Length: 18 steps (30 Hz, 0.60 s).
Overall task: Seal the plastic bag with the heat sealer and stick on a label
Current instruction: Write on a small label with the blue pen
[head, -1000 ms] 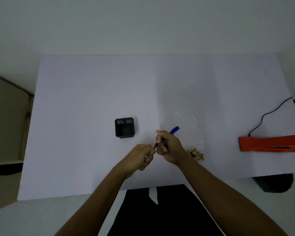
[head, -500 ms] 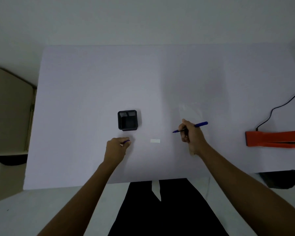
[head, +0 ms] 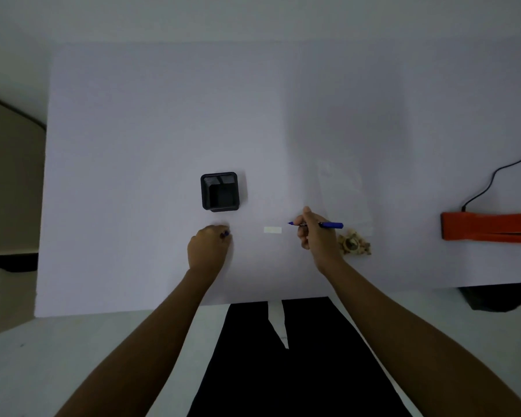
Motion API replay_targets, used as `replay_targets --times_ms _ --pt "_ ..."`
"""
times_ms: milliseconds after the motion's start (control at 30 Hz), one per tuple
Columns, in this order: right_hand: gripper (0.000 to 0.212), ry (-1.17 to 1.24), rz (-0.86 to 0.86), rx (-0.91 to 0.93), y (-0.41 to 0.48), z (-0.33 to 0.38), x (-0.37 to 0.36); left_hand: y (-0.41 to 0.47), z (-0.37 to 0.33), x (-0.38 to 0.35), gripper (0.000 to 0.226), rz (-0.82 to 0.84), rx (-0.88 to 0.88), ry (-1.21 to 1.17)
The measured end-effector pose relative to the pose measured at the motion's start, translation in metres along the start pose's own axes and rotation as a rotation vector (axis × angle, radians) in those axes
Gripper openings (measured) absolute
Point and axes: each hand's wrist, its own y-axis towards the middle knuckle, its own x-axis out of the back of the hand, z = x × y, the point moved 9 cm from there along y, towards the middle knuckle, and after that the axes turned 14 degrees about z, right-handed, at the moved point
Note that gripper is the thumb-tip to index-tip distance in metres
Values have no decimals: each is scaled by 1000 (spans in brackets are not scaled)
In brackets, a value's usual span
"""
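The right hand (head: 315, 236) is clamped on an uncapped blue pen (head: 319, 224), its tip just right of the small label (head: 272, 229) lying flat on the counter (head: 133, 130); the left hand (head: 208, 247) is closed around the pen cap (head: 225, 234). The clear plastic bag (head: 343, 197) lies behind the right hand, the orange heat sealer (head: 491, 226) well right. To write cleanly, the left fingers should probably pin 1 end of the label.
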Motion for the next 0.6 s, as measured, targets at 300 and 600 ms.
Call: replay_targets --times_ms 300,600 --pt "40 -49 -19 87 -2 1 14 -12 -29 -5 32 -98 -202 -32" --pt "37 -102 13 83 -2 -3 11 4 -106 -47 25 -16 -436 57"
